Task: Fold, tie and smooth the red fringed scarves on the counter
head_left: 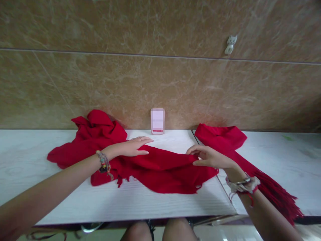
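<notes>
A red scarf (pixel 160 167) lies partly spread on the white table in front of me, with a short fringe at its lower left. My left hand (pixel 134 146) rests over its upper left part, palm down, fingers stretched out. At its right end is my right hand (pixel 207 156), fingers bent, with a gap between thumb and fingertips beside the red cloth. Whether those fingertips touch the cloth I cannot tell. A bunched red cloth (pixel 97 130) sits to the left. On the right lies another red scarf (pixel 220 135), folded at the top, its long fringe (pixel 273 190) partly behind my right forearm.
Against the brown marbled wall (pixel 140 80) leans a phone (pixel 157 121), its screen blurred. A white cat-shaped hook (pixel 230 45) is fixed higher up. The white tabletop (pixel 75 201) has a seam on the right, and my knees (pixel 140 232) show below its front edge.
</notes>
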The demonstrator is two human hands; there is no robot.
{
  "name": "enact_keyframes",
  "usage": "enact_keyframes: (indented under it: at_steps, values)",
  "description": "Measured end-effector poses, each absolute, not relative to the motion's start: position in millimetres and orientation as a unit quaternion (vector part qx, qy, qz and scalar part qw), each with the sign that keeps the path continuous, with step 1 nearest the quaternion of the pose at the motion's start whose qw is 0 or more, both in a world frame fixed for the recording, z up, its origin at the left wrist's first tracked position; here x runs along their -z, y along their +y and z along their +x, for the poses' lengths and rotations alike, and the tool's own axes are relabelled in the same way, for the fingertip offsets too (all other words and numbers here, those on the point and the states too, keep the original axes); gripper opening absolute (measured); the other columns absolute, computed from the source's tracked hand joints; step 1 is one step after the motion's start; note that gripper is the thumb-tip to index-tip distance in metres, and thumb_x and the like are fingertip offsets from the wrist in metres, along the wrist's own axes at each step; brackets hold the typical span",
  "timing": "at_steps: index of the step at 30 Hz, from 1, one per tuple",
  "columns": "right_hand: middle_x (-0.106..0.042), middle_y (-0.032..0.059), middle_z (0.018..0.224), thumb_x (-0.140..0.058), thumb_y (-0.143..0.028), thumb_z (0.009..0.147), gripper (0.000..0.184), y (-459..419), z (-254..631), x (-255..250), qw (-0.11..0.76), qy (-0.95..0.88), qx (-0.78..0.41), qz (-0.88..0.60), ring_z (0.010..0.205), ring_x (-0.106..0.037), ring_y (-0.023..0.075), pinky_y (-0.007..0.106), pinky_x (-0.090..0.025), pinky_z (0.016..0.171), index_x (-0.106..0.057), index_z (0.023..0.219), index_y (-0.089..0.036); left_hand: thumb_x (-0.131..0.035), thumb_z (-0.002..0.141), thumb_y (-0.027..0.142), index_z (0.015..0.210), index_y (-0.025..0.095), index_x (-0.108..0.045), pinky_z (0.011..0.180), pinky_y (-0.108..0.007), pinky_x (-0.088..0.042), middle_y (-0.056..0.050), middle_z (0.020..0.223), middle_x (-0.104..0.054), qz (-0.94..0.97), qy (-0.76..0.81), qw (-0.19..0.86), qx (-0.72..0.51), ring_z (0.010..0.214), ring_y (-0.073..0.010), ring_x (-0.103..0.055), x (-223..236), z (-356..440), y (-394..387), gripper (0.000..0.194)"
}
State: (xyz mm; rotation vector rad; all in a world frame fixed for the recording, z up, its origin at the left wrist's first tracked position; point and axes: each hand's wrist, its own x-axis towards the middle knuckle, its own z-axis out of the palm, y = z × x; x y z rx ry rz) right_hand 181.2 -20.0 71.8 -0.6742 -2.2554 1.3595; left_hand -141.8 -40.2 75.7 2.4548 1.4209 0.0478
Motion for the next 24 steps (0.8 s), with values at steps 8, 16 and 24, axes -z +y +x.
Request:
enact_keyframes:
  at_steps: [8,16,24]
  values:
    - [-0.061,0.002,0.083,-0.062,-0.026,0.066,0.055,-13,202,-79,0.261,-0.811,-0.381,-0.359,0.073,-0.059,0.0141,0.026,-0.048,0.065,-0.047,0.119,-0.02,-0.046,0.076,0.036,0.082,0.016,-0.062,0.071,-0.022,-0.041,-0.003,0.083,-0.065,0.859,0.492,0.138,-0.034,0.075,-0.0161,-0.057,-90,-149,-11,0.026]
    - [-0.068,0.006,0.081,-0.053,-0.015,0.07,0.015,-23,177,-21,0.095,-0.879,-0.188,-0.428,0.076,-0.061,0.02,0.028,-0.045,0.069,-0.063,0.08,-0.018,-0.043,0.073,0.048,0.083,0.017,-0.057,0.077,-0.024,-0.042,-0.001,0.087,-0.063,0.763,0.586,0.061,-0.266,0.082,-0.016,-0.055,-150,-198,-29,0.036]
    - [-0.061,0.0009,0.065,-0.043,-0.036,0.08,0.021,-24,206,-25,0.254,-0.84,-0.176,-0.446,0.06,-0.055,0.0162,0.026,-0.044,0.055,-0.055,0.071,-0.021,-0.048,0.062,0.06,0.071,0.015,-0.06,0.069,-0.024,-0.042,-0.001,0.075,-0.064,0.767,0.613,0.071,-0.175,0.073,-0.0156,-0.053,-173,-226,-56,0.047]
